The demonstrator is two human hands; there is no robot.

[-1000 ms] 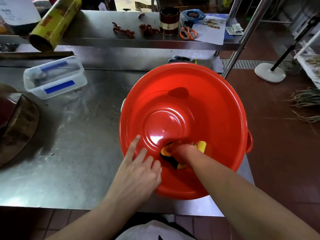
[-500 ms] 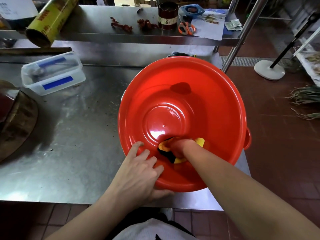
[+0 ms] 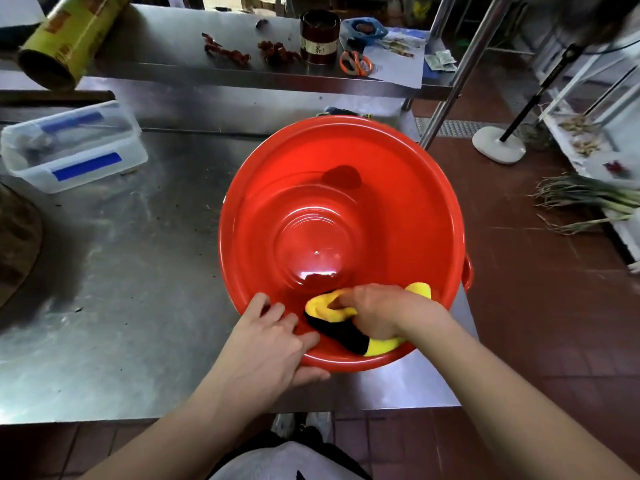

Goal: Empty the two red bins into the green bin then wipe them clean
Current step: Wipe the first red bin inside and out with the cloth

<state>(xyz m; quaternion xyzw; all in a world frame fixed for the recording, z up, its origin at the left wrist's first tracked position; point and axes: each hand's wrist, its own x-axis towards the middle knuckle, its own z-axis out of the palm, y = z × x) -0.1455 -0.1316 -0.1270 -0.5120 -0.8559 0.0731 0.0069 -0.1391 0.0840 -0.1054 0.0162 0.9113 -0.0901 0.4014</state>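
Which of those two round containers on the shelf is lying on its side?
The yellow tube at the shelf's left end, tipped over with its open end facing us. The dark tin stands upright near the scissors.

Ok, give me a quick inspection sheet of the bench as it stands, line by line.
Surface: steel table, smeared, with small dark specks.
Job's things: red bin sits at the table's right end, inside empty; yellow and black cloth lies against its near inner wall. Second red bin and green bin: nothing seen.
Clutter: clear lidded container at left; on the upper shelf a yellow roll, dried chillies, dark tin, orange scissors, papers.
Hands: left hand grips the bin's near rim; right hand presses the cloth.
Cables: nothing seen.
Surroundings: red tiled floor, white stand base, green onions at right.
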